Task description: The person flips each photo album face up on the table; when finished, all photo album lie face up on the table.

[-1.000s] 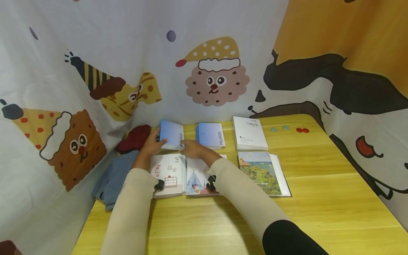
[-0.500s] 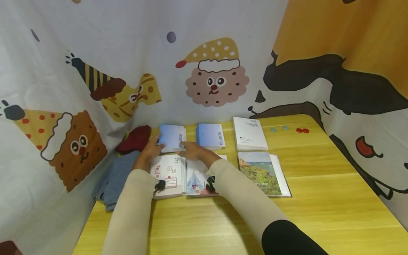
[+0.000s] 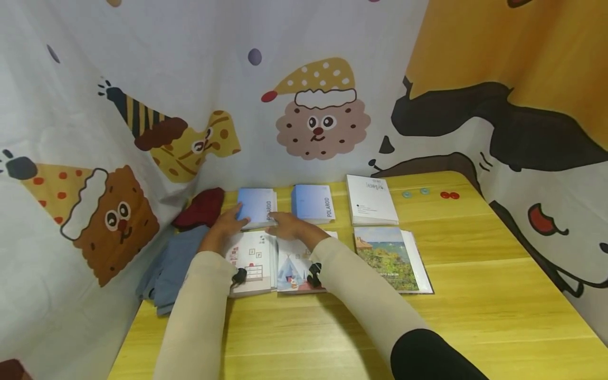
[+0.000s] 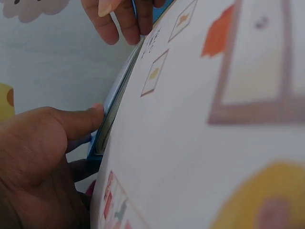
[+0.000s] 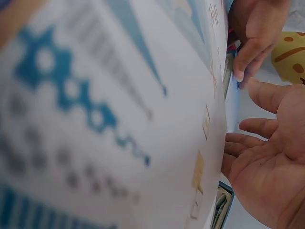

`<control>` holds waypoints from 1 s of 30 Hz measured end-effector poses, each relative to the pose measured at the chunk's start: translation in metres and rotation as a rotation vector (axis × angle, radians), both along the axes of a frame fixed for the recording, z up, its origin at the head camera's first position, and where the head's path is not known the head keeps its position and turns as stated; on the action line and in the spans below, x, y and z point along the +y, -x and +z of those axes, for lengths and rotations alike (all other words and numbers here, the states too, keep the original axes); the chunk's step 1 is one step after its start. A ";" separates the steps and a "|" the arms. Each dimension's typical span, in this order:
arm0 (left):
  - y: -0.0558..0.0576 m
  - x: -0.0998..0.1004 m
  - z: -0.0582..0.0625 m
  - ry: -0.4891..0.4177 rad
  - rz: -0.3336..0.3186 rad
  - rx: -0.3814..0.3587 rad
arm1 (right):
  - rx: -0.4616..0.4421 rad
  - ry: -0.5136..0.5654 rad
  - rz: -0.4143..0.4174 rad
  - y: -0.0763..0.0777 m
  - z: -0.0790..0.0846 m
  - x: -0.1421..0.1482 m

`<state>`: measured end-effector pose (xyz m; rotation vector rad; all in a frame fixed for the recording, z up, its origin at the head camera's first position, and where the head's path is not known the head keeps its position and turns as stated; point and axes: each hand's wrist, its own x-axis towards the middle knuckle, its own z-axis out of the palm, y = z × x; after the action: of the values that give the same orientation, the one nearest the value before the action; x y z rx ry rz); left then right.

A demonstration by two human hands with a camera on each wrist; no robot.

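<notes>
A blue photo album [image 3: 255, 203] marked POLAROID lies at the back left of the table. My left hand [image 3: 226, 226] holds it by its left edge, thumb on the cover. In the left wrist view that thumb [image 4: 86, 120] presses near the album's corner, with the other fingers lower along its side. At the lower right corner rests my right hand [image 3: 290, 227], its fingers loosely extended in the right wrist view, palm [image 5: 276, 152] showing. In front lie two white illustrated albums, one with a drawer picture [image 3: 249, 264], one with a tent [image 3: 292, 272].
A second blue POLAROID album [image 3: 312, 202] lies to the right, then a white album [image 3: 372, 200] and a landscape-cover album [image 3: 389, 258]. Teal buttons [image 3: 424, 191] and red buttons [image 3: 449, 195] sit far right. A dark red cap [image 3: 204, 207] and folded blue-grey cloth [image 3: 176, 269] lie left.
The blue album, tilted up at its back one second ago, has come down flat and slid slightly toward me. Both hands have stayed at its edges.
</notes>
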<state>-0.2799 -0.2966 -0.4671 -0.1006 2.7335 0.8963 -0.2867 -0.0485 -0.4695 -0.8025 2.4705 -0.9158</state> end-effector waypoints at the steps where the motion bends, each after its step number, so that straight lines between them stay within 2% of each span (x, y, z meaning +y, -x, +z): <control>1: 0.000 0.000 0.001 0.010 -0.010 0.000 | 0.005 0.007 0.005 0.001 0.000 0.001; 3: 0.000 0.000 0.002 0.009 -0.025 0.000 | 0.002 0.025 0.005 0.002 0.001 0.003; 7: -0.002 0.004 0.007 0.065 -0.047 0.035 | -0.014 0.067 0.002 0.003 0.005 0.011; 13: -0.015 0.016 0.025 0.148 0.008 0.053 | 0.011 0.092 -0.021 0.002 0.016 0.027; 16: -0.026 0.022 0.030 0.162 0.022 0.067 | 0.047 0.092 -0.020 -0.004 0.021 0.040; 21: -0.048 0.031 0.028 0.216 0.048 0.108 | 0.128 0.108 0.014 -0.023 0.027 0.068; 30: -0.090 0.050 0.024 0.368 0.021 0.179 | 0.184 0.078 -0.067 -0.061 0.024 0.128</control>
<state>-0.1897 -0.2470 -0.4432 -0.1239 3.0404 0.4143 -0.2256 0.0792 -0.4453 -0.8701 2.6483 -1.0087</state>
